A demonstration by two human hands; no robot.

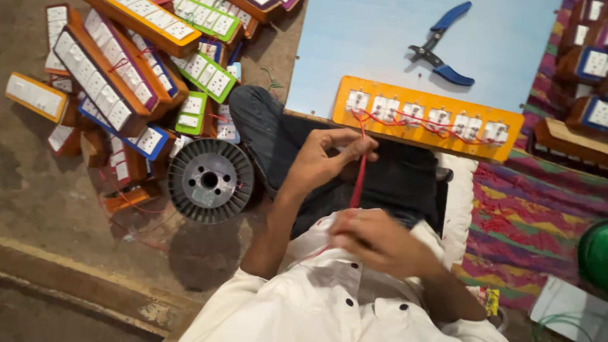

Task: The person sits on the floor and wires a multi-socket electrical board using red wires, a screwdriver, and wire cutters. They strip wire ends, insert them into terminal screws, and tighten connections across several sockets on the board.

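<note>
An orange switchboard panel (pixel 506 149) lies face down across my lap and the edge of a pale blue board (pixel 373 44), showing several white switch backs joined by red wires. A red wire (pixel 358 183) runs from the panel's left end down toward my chest. My left hand (pixel 326 158) pinches this wire just below the panel. My right hand (pixel 373 239) holds the lower part of the same wire close to my white shirt, blurred by motion.
Blue-handled pliers (pixel 443 60) lie on the pale blue board. A grey wire spool (pixel 210 180) lies on the floor by my knee. Several finished switchboards (pixel 114 82) are piled at the upper left, more boxes (pixel 589 69) at the right. A colourful mat (pixel 525 221) lies on the right.
</note>
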